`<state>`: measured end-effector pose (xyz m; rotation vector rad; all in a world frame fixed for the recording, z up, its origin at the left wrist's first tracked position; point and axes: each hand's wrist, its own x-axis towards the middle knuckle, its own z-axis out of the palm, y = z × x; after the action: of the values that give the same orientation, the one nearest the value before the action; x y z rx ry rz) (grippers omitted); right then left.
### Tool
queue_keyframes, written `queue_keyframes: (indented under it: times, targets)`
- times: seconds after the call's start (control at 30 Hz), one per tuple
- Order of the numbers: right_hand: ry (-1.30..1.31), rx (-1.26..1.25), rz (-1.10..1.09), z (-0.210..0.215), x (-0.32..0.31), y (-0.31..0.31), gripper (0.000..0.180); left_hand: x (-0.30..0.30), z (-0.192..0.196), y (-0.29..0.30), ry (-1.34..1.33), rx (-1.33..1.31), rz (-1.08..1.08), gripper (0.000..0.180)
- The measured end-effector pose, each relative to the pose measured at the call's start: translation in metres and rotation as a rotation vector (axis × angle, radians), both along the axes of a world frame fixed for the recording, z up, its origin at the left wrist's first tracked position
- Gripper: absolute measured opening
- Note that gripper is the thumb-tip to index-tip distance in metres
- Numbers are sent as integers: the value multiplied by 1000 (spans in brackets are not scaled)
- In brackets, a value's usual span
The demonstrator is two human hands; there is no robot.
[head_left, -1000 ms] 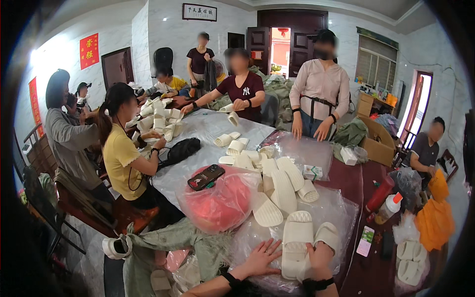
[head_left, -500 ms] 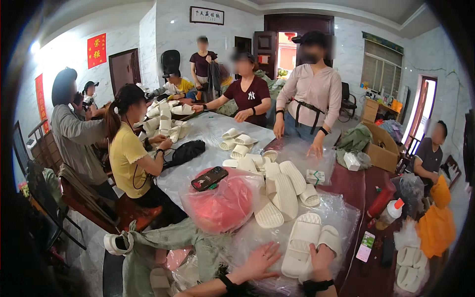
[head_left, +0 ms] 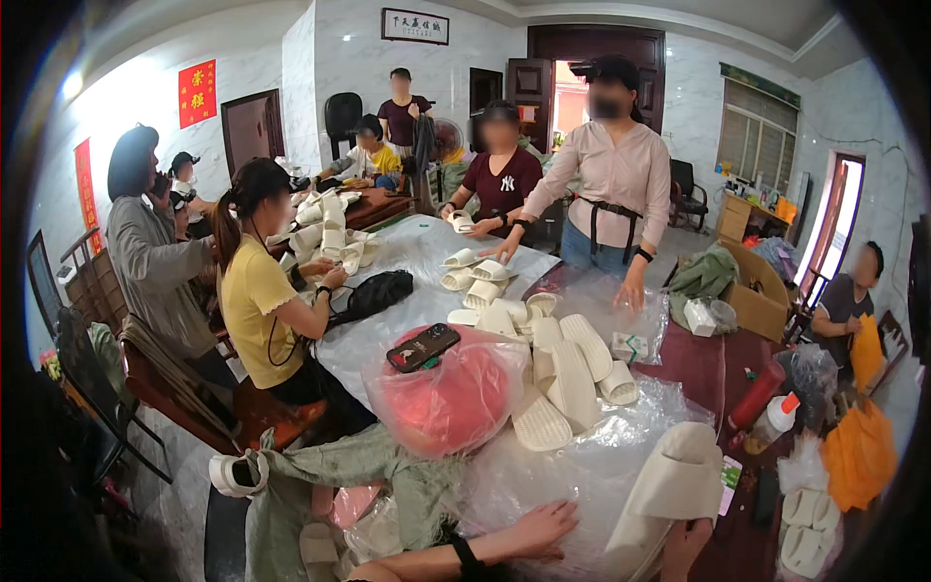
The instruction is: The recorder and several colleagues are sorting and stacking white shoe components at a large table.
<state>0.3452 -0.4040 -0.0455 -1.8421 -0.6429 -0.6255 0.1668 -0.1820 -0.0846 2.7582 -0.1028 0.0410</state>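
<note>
Seen from above, near edge first. Left hand (head_left: pixel 536 530) lying flat and open, fingers spread, on a clear plastic sheet (head_left: pixel 543 475) covering the bench (head_left: pixel 698 354). Right hand (head_left: pixel 682 545) low at the frame edge, closed on a cream slipper (head_left: pixel 671 490) held up off the sheet, sole toward the camera; two hands, one slipper in grip.

Just beyond, a pink bag (head_left: pixel 456 403), one only, bulging, with one dark phone (head_left: pixel 423 347) resting on top. Risk, as a judgement: tugging or shifting the sheet under the open palm could tilt the bag and slide the phone off, since nothing holds it in place.

Beside the bag, a slipper pile (head_left: pixel 562 373), about ten cream slippers loosely heaped, some overlapping; a sweep of the raised slipper could knock the nearest ones off the bench edge.

To the right, one red bottle (head_left: pixel 758 396) and one white bottle (head_left: pixel 773 424), standing close together, easy to topple.

Farther off, about eight other people around the bench, more slippers before them, too small to count.
</note>
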Motion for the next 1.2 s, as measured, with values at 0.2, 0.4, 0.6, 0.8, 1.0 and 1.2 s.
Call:
queue_keyframes:
  times: [0.2,0.4,0.6,0.8,1.0,1.2]
  targets:
    - [87,-126,49,0,-8,8,31,-10,5,16,-114,53,52,75]
    - [139,-392,155,-9,-28,26,32,-14,1,15,-45,99,81,71]
    - [172,-656,265,-23,-33,46,33,-17,-12,12,-51,57,137,72]
    - [196,-640,165,-51,-13,44,31,-33,-11,17,-86,-76,89,67]
    - [362,-463,72,-37,-7,0,28,-30,3,22,37,-42,95,47]
    - [225,-86,151,-15,2,-65,34,-14,35,29,7,-250,270,27]
